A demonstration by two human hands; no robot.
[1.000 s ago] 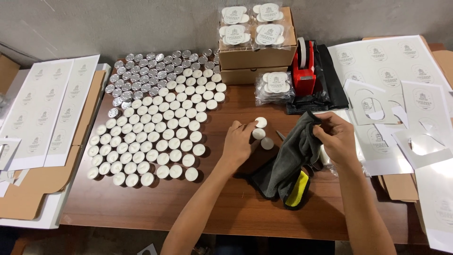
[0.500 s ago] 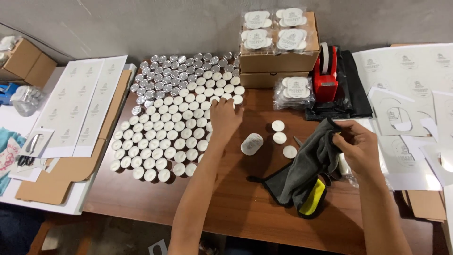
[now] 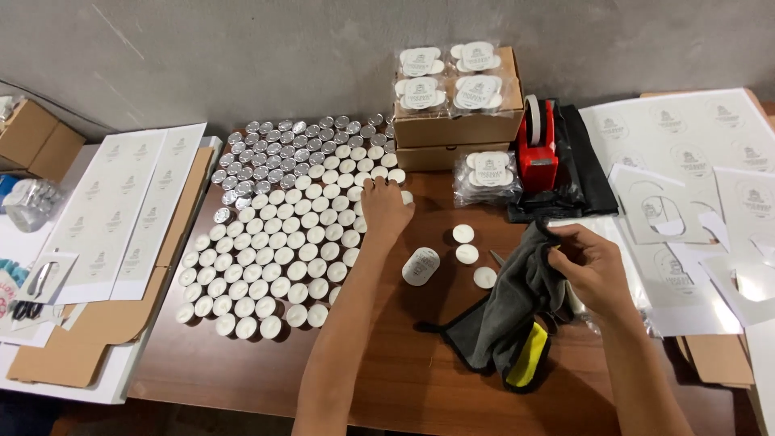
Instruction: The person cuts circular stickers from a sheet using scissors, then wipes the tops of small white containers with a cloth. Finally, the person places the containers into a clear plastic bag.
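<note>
Far left of frame: flat brown cardboard sheets (image 3: 77,339) w/ white sticker sheets (image 3: 121,210) on top. Centre-left: big block of small round tealight candles (image 3: 278,258), white wax w/ silver cups, packed in rows; upper rows look silver, prob. flipped or empty, can't tell.

Left hand (image 3: 386,208) lies on the block's upper right edge, fingers curled over a candle or two; actual grip can't tell. Just right of it, loose items on the brown wooden worktop (image 3: 387,379): one white round pack on its side (image 3: 421,266) and three single white candles (image 3: 472,254).

Upper centre: brown cardboard boxes (image 3: 456,129) w/ clear bagged candle packs (image 3: 444,77) on top, so some packing looks done; most candles still loose. Red tape dispenser (image 3: 539,149) beside.

Right hand (image 3: 593,270) pinches a dark grey cloth w/ yellow trim (image 3: 508,323).

Far right: more label sheets (image 3: 686,145), some cut out. Grey plastered wall (image 3: 242,56) behind.
</note>
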